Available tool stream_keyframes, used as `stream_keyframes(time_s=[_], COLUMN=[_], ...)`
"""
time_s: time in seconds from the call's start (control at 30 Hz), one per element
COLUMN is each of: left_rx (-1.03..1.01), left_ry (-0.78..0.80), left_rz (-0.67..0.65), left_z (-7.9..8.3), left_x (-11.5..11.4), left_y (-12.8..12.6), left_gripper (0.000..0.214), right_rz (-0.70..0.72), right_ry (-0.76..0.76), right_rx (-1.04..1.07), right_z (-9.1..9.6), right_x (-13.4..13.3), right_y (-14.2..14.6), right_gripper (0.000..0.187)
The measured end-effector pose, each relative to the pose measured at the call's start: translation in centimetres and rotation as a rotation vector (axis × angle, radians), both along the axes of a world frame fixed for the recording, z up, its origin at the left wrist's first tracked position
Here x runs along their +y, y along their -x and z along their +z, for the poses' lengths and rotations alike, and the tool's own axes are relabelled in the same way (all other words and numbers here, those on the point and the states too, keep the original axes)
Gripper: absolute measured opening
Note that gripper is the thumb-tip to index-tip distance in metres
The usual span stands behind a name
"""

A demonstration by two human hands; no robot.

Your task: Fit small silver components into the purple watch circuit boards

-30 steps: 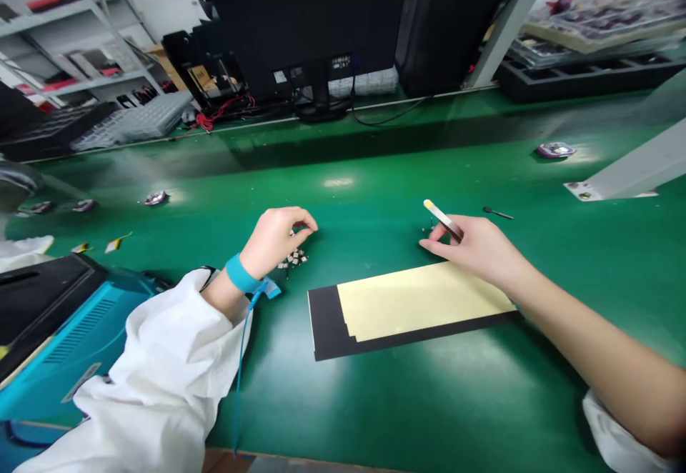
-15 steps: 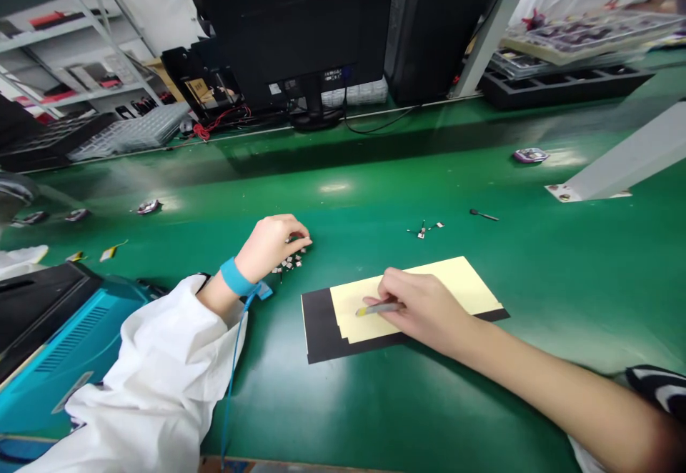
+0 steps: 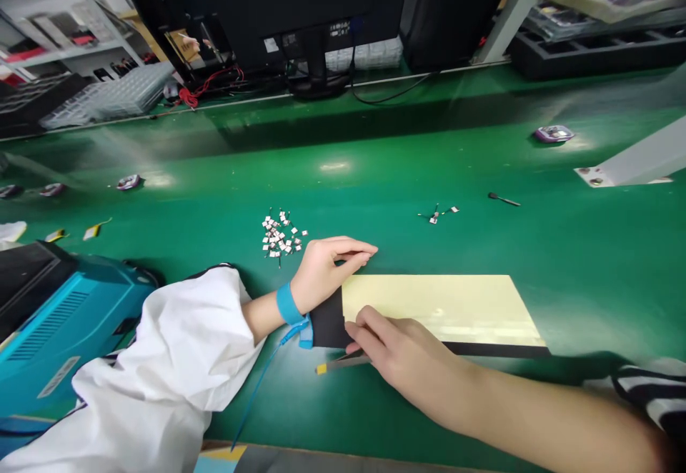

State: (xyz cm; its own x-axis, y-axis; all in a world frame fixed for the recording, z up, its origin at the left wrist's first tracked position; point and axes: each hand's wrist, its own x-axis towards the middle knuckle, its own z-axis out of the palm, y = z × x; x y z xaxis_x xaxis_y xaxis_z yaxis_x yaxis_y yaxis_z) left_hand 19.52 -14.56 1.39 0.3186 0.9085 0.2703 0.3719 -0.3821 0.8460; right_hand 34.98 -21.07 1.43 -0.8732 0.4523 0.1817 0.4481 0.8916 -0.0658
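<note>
My left hand (image 3: 335, 266), wearing a blue wrist strap (image 3: 289, 304), hovers by the far left corner of a pale yellow sheet (image 3: 439, 298). Its thumb and index fingertips press together; anything between them is too small to see. Under the sheet lies a black board (image 3: 328, 323), showing at its left and front edges. In my right hand (image 3: 404, 355), closed over the sheet's front left part, are slim metal tweezers (image 3: 343, 364) with a yellow end pointing left. Several small white parts with black leads (image 3: 279, 236) lie in a loose pile beyond my left hand.
Two or three similar parts (image 3: 434, 216) and a small dark brush-like tool (image 3: 504, 199) lie farther right. A teal machine (image 3: 69, 323) stands at left, a monitor (image 3: 300, 16) at the back. A white post (image 3: 632, 158) rises at right. A blue cord (image 3: 257, 387) trails from the strap.
My left hand has moved from the pile of small parts rightward to the sheet's corner. My right hand has come nearer with the tweezers. The view has shifted, and the sheet looks turned.
</note>
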Motion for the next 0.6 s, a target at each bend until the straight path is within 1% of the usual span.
stream_keyframes(time_s=[0.07,0.13,0.2,0.27,0.37,0.5,0.6], left_rx=[-0.026,-0.032,-0.029,-0.024,-0.023,-0.036,-0.044], left_ry=[-0.001,-0.013,-0.034,-0.059,-0.098,-0.139,-0.152], left_rz=[0.005,-0.002,-0.001,0.008,0.016,0.022,0.027], left_z=[0.0,0.0,0.1,0.2,0.3,0.4,0.5], left_x=[0.0,-0.1,-0.2,-0.3,-0.4,-0.4,-0.4], left_y=[-0.4,-0.6,-0.7,-0.6,-0.5,-0.4,-0.5], left_gripper=[0.013,0.012,0.011,0.011,0.008,0.004,0.004], right_rz=[-0.075,-0.149,-0.201,-0.232,-0.224,-0.234,-0.27], right_ry=[-0.076,-0.114,-0.109,-0.08,0.036,0.224,0.37], right_rx=[0.013,0.031,0.071,0.103,0.079,-0.048,-0.113], right_z=[0.2,0.3,0.4,0.5,0.7,1.3,1.7], right_x=[-0.7,-1.2,-1.4,-1.3,-0.8,-0.2,0.3], right_y=[0.3,0.7,1.0,1.2,1.2,1.2,1.3], right_gripper=[0.025,0.019,0.012,0.01,0.014,0.025,0.023])
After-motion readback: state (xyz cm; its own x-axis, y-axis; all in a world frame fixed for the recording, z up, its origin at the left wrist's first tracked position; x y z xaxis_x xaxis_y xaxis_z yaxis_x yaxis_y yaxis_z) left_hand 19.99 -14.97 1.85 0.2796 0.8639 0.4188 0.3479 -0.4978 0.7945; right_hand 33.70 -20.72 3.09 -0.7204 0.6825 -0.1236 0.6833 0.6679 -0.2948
